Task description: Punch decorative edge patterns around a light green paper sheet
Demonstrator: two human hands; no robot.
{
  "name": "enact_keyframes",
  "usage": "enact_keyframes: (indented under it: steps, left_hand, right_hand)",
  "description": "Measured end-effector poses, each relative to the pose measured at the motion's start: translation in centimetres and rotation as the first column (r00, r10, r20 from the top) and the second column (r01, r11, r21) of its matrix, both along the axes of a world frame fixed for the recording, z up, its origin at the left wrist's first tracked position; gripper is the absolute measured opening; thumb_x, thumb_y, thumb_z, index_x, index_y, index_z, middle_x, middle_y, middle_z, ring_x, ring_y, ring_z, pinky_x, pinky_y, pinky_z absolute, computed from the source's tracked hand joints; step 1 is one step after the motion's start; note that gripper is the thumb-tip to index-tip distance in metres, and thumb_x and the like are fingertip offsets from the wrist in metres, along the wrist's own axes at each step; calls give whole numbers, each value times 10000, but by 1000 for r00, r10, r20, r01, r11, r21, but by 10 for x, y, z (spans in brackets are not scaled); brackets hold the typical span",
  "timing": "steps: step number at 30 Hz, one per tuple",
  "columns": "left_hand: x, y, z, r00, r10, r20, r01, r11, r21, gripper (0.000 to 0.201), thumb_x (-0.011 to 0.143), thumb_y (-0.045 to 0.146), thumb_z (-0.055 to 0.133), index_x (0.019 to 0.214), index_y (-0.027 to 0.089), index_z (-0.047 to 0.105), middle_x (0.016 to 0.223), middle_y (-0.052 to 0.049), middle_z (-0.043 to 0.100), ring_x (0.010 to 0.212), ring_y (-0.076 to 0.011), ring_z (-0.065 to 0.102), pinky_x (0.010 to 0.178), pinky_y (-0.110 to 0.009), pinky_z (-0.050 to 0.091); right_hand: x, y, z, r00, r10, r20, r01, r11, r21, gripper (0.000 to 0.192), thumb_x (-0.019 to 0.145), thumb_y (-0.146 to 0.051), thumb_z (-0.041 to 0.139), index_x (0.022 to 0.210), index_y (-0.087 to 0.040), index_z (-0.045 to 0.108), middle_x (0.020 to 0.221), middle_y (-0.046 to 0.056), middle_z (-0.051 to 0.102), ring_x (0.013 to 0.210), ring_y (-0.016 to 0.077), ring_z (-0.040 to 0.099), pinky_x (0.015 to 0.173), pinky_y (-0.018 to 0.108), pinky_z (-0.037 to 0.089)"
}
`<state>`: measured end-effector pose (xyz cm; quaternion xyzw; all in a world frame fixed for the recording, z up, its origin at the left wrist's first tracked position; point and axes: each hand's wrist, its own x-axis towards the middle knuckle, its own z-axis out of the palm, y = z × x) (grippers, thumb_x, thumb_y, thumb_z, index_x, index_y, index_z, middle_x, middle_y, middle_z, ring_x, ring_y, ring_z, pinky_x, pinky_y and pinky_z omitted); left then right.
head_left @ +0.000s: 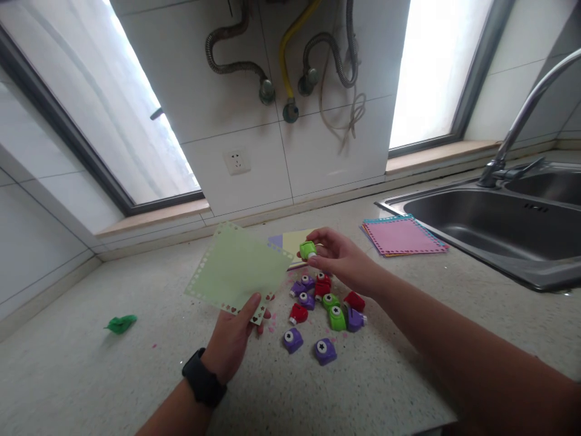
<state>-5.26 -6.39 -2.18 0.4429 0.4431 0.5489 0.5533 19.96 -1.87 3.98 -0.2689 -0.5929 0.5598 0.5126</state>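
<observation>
My left hand (pixel 238 330) grips a pale green sheet of paper (pixel 236 266) by its near corner, thumb on top. Small shapes are punched along several of the sheet's edges. My right hand (pixel 338 257) pinches a green craft punch (pixel 307 250) just off the sheet's right corner; a small gap seems to lie between them. Below both hands, several small punches lie in a loose group: a purple punch (pixel 325 350) at the front, a green punch (pixel 337 317) and a red punch (pixel 298 313) among them. Yellow and purple paper (pixel 297 242) lies partly hidden behind the hands.
A stack of punched sheets, pink paper (pixel 403 235) on top, lies at the right beside the steel sink (pixel 472 233) with its faucet (pixel 512 133). A crumpled green scrap (pixel 120 324) rests on the counter (pixel 149 375) at left. Pink paper bits are scattered around the punches.
</observation>
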Motion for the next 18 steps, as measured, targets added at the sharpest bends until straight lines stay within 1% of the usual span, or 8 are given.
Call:
enact_keyframes:
  steps: [4, 9, 11, 14, 18]
  left_hand:
    - [1, -1, 2, 1000, 5, 16, -5, 1000, 3, 378, 797, 384, 742, 1065, 144, 625, 959, -79, 717, 634, -136, 640, 445, -234, 457]
    - [3, -2, 5, 999, 38, 13, -38, 999, 4, 373, 796, 398, 740, 1047, 144, 630, 968, -85, 720, 632, -129, 633, 453, -234, 458]
    - [4, -2, 5, 999, 46, 22, -46, 999, 6, 383, 785, 403, 749, 1039, 139, 635, 959, -88, 721, 628, -128, 627, 455, -234, 456]
    - [4, -2, 5, 998, 51, 33, -52, 998, 19, 395, 778, 407, 755, 1030, 126, 640, 936, -91, 718, 626, -123, 618, 461, -232, 453]
    - [4, -3, 5, 998, 55, 28, -56, 998, 16, 393, 784, 411, 751, 1015, 112, 643, 914, -92, 711, 620, -122, 609, 465, -237, 450]
  right_hand:
    - [-6, 4, -7, 999, -24, -28, 25, 999, 26, 397, 724, -268, 814, 1034, -218, 572, 973, 33, 659, 913, 170, 655, 883, 375, 532]
    - [-13, 4, -16, 998, -57, 9, 55, 992, 115, 390, 703, -243, 827, 999, -212, 576, 894, 6, 625, 811, 143, 626, 767, 324, 537]
    - [-15, 2, -17, 997, -75, 25, 69, 980, 186, 384, 703, -224, 826, 1001, -206, 583, 899, 6, 611, 826, 141, 610, 776, 318, 522]
    - [-17, -3, -15, 995, -91, 30, 79, 960, 269, 375, 704, -207, 821, 1001, -200, 592, 912, 9, 600, 861, 144, 597, 831, 327, 502]
    - [-17, -7, -12, 995, -96, 39, 80, 952, 295, 381, 701, -207, 820, 1002, -195, 587, 909, 11, 591, 855, 147, 590, 826, 327, 499]
